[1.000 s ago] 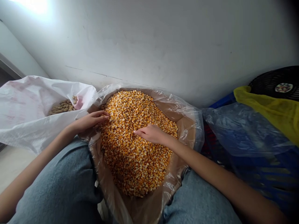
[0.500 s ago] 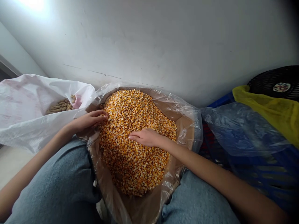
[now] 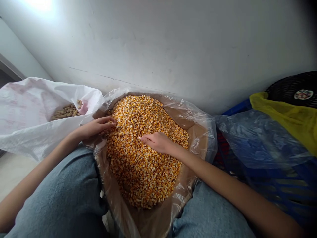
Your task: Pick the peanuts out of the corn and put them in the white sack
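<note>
A heap of loose yellow-orange corn kernels [image 3: 146, 172] fills a cardboard box lined with a clear plastic bag [image 3: 208, 135], which stands between my knees. At the heap's left edge, my left hand [image 3: 97, 127] rests over the liner, its fingers stretched out and their tips touching the kernels. Over the middle of the heap is my right hand [image 3: 158, 142], back upward, with thumb and forefinger close together at the kernels. Its other fingers are hidden beneath it, and whatever it pinches cannot be made out.
On the left a white woven sack [image 3: 32, 109] lies open with peanuts [image 3: 65, 112] inside. To the right stands a blue plastic crate [image 3: 279, 195] with a clear plastic sheet [image 3: 262, 138], a yellow mesh cloth [image 3: 284, 114] and a black fan grille [image 3: 294, 89]. A pale wall [image 3: 160, 46] rises behind the box.
My right hand has shifted slightly up and to the right over the kernels. My left hand keeps its place at the heap's edge. The whole view has moved a little.
</note>
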A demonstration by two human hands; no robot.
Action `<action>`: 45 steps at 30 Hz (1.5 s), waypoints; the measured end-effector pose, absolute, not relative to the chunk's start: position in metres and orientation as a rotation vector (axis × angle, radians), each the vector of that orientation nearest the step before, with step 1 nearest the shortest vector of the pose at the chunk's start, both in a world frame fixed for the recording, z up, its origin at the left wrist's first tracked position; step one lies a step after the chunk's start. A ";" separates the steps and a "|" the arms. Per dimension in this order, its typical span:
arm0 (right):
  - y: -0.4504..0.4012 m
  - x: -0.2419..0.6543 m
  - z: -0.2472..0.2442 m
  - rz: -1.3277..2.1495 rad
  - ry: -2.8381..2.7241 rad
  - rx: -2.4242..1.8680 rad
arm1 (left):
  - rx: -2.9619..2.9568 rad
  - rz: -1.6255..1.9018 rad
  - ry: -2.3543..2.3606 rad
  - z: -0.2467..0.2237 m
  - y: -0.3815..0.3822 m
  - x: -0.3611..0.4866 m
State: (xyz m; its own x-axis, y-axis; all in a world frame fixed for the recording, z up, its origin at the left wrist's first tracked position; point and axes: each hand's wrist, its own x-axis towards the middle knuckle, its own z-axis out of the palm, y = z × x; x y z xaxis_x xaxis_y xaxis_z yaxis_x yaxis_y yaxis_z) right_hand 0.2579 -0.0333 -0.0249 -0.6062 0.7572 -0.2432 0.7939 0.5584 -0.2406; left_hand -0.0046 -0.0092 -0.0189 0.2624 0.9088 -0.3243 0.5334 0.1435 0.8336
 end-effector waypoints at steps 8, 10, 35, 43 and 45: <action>-0.030 0.262 -0.031 -0.443 2.614 1.371 | 1.469 0.449 1.305 -0.019 -0.008 -0.006; -0.030 0.262 -0.032 -0.476 2.636 1.334 | 1.453 0.445 1.290 -0.019 -0.008 -0.006; -0.026 0.267 -0.033 -0.414 2.623 1.499 | 1.462 0.449 1.288 -0.019 -0.008 -0.007; -0.023 0.272 -0.033 -0.367 2.607 1.529 | 1.479 0.421 1.303 -0.018 -0.008 -0.007; -0.023 0.273 -0.033 -0.383 2.593 1.493 | 1.489 0.422 1.317 -0.018 -0.008 -0.007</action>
